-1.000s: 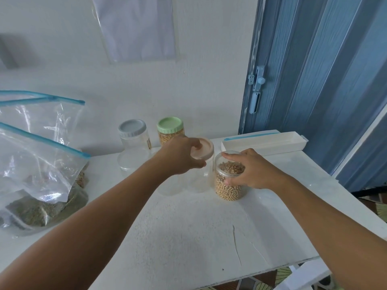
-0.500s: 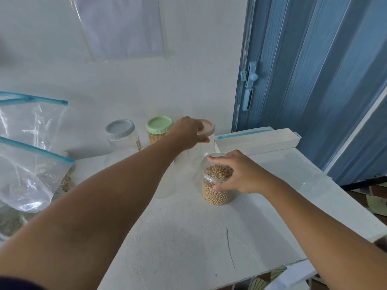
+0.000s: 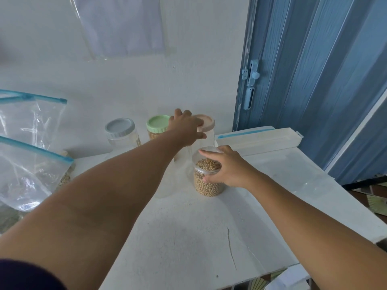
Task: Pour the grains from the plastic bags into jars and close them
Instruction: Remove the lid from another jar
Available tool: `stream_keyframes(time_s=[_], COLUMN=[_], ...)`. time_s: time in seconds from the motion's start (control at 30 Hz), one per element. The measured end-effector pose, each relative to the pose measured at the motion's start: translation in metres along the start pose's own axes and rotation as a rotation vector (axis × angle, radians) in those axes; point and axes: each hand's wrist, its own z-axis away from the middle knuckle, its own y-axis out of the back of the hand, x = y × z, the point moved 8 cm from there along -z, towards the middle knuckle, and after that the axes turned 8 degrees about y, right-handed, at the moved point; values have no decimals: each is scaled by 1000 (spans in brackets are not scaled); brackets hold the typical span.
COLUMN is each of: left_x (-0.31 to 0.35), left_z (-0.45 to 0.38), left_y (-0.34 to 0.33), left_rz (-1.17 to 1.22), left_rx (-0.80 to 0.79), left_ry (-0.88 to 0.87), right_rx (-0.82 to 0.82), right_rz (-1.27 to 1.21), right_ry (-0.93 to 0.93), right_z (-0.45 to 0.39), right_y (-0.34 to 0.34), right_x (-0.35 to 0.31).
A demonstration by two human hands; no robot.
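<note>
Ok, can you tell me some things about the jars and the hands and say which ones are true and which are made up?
1. The jar of beans has no lid on. True.
2. The right hand grips the green lid. False: it grips the jar of beans; the green lid sits on its own jar, untouched.
3. The left hand rests on the pink lid. True.
4. The grey-lidded jar is full of beans. False: it looks empty.
5. Plastic bags stand at the right of the table. False: they are at the left.
</note>
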Motion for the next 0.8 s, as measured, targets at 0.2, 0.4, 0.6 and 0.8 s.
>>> stream_keyframes(time_s=[0.2, 0.4, 0.6, 0.8], left_x=[-28, -92, -94, -72], left_z=[35, 117, 126, 120], left_y=[10, -8, -14, -25], left_rz=[168, 147, 190, 175], left_rx=[31, -202, -139, -114], left_ry=[14, 98, 94, 62], right_rx=[-2, 9, 27, 39], right_rz=[47, -16, -50, -43], right_ry=[2, -27, -38, -53], right_z=[-3, -3, -8, -13], right_y=[-4, -3, -4, -6], right_x=[4, 1, -5, -7])
